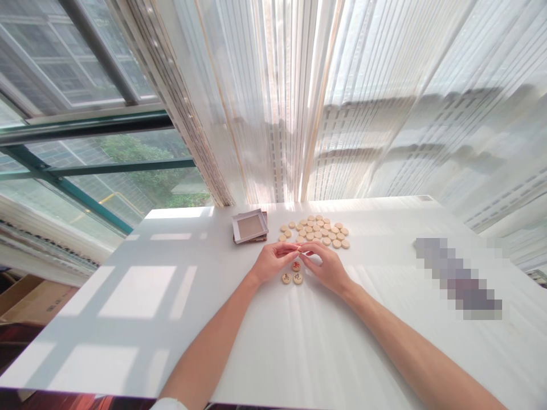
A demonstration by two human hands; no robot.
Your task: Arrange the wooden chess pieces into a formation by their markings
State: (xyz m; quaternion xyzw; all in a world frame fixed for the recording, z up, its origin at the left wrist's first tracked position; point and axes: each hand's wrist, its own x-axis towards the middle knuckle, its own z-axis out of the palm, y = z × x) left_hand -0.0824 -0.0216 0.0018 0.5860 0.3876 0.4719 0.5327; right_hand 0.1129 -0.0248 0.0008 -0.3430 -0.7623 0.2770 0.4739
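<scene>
My left hand (274, 259) and my right hand (321, 262) meet at the fingertips above the white table. Both are closed in a pinch around what looks like a Chinese chess piece, mostly hidden by the fingers. Just below them lies a round wooden Chinese chess piece with a red character (296, 266). Nearer to me, side by side, are two more face-up pieces with dark characters, the left one (286, 278) and the right one (298, 278). Beyond my hands spreads a loose group of blank-topped wooden pieces (317, 228).
An open shallow box (252, 225) sits behind my left hand, stacked on a darker part. A blurred-out object (459, 279) lies on the right of the white table (171, 353). Sheer curtains (273, 102) and a window stand behind; a cardboard box (38, 299) is at the lower left.
</scene>
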